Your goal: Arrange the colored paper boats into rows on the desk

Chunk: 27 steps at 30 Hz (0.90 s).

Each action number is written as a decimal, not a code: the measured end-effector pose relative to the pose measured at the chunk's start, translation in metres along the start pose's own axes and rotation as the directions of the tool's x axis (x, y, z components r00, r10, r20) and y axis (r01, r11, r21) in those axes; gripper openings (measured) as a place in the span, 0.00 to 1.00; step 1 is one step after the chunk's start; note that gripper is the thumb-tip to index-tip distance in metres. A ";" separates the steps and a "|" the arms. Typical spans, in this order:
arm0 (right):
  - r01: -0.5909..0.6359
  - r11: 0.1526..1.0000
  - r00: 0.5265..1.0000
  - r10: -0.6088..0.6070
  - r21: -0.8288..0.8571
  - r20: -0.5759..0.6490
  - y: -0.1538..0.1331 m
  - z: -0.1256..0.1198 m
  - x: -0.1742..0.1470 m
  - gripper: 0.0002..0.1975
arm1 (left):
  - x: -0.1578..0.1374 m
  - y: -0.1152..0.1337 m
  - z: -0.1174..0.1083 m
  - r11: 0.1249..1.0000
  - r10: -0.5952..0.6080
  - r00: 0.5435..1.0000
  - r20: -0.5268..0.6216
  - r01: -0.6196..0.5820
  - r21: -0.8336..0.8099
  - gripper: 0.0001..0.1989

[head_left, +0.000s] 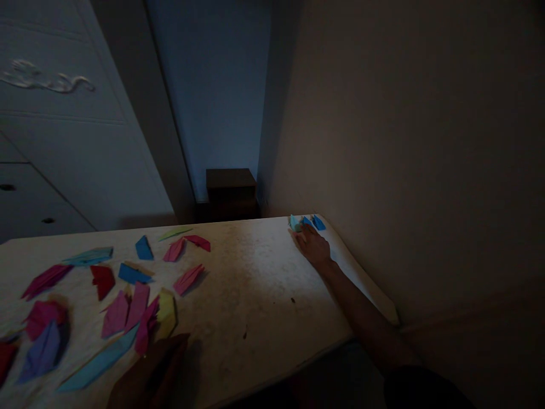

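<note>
My right hand (314,245) reaches to the far right corner of the table, its fingers closed at a light teal folded paper piece (294,222). Two blue folded paper pieces (318,222) lie right beside it, one partly hidden by the fingers. My left hand (147,375) is low at the front edge, in shadow, with thumb and fingers apart and nothing visible in it. Nearest to it are a magenta folded paper (147,326), a yellow one (166,313) and a long light blue one (102,360).
Several more folded papers in pink, red, blue and purple (41,352) spread over the left half of the white table (251,272), which has brownish stains and dark specks. A wall (404,142) runs along the right. A white cabinet (76,147) and small brown stand (231,178) are behind.
</note>
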State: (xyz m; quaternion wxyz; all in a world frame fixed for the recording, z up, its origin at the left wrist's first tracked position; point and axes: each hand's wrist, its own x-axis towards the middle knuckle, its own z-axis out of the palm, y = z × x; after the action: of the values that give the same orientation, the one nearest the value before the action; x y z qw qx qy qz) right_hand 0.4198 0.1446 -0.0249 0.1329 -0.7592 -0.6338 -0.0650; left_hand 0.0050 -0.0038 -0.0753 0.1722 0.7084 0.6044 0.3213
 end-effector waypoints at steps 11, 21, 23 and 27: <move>0.245 0.958 0.970 -0.242 0.149 -0.041 -0.031 -0.005 -0.025 0.16 | 0.010 0.045 -0.016 0.989 0.086 0.995 -0.043 -0.090 -0.113 0.11; 0.546 0.767 0.808 -0.589 0.338 0.033 -0.070 0.004 -0.059 0.25 | 0.000 0.056 -0.036 0.924 -0.104 0.987 -0.124 0.050 -0.378 0.12; 0.547 0.754 0.797 -0.602 0.365 0.049 -0.070 0.003 -0.060 0.25 | 0.003 0.048 -0.050 0.919 -0.156 0.967 -0.202 0.068 -0.389 0.13; 0.524 0.751 0.803 -0.593 0.402 0.062 -0.068 0.001 -0.058 0.26 | 0.016 0.014 -0.090 0.961 -0.224 0.901 -0.372 0.140 -0.238 0.15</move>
State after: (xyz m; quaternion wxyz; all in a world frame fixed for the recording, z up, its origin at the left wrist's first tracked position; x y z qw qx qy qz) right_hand 0.3421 0.1008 -0.0332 0.1865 -0.4981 -0.8422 0.0883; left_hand -0.0428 -0.0045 0.0037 0.1481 0.5472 0.6541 0.5008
